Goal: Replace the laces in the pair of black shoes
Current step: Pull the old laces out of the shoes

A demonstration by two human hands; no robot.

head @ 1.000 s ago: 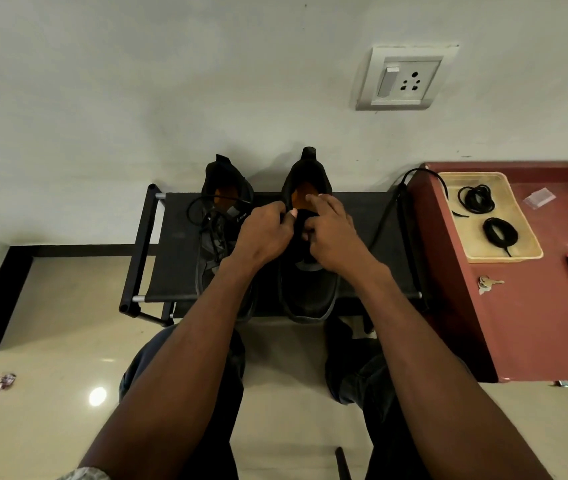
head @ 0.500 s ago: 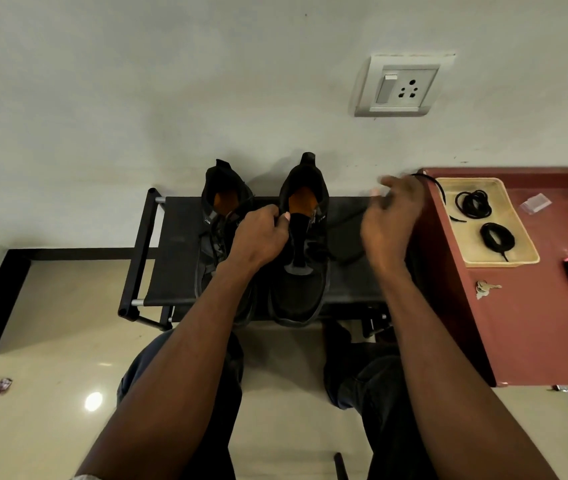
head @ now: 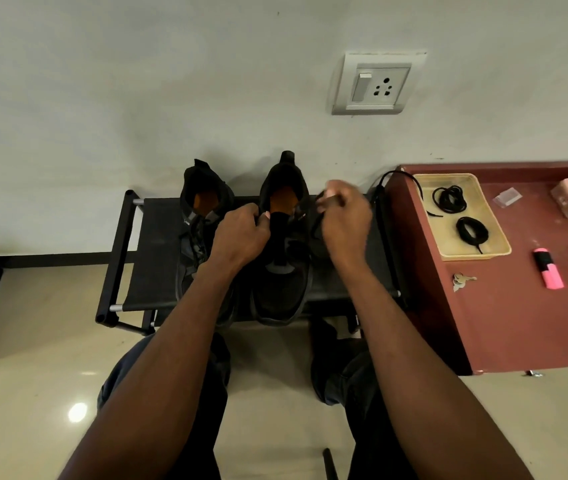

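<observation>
Meanwhile, left hand (head: 241, 233) is gripping the right shoe's (head: 281, 258) collar; right hand (head: 343, 220) fingers are pinching its lace (head: 317, 230); tray (head: 490, 252) of coiled laces (head: 472, 230) is sitting at three o'clock.

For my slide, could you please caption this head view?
Left hand steadies a black shoe while right hand pulls its lace.

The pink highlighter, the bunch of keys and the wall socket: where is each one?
pink highlighter (head: 549, 270): head view, middle of its body, on the red table.
bunch of keys (head: 461, 280): head view, on the key heads.
wall socket (head: 378, 84): head view, centre of its plate.
</observation>
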